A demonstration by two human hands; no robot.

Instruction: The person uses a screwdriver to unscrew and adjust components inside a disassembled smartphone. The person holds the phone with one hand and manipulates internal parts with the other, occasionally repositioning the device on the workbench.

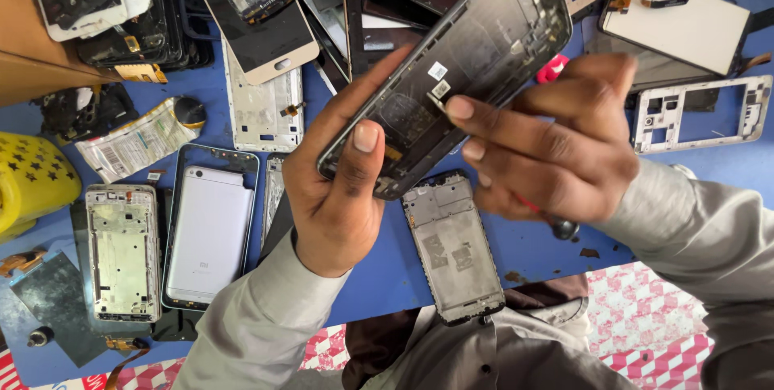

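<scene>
Above the blue worktop (387, 277), left hand (334, 188) grips the black phone frame (451, 68) steady; right hand (556, 152) fingers (484, 112) pinch its small tab at three o'clock.

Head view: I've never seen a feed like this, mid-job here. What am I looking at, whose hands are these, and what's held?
There is no machine here. One camera sits on a person's head and looks down at their own two bare hands over a blue table.

The left hand grips a black phone frame, opened so its inside faces up, and holds it tilted above the table. The right hand touches the frame's middle with its fingertips; a dark-tipped tool seems tucked in that palm, though it is mostly hidden.

On the table lie many phone parts: a silver back cover, a bare metal frame, another frame under the hands, and a pile of screens at the top.
</scene>
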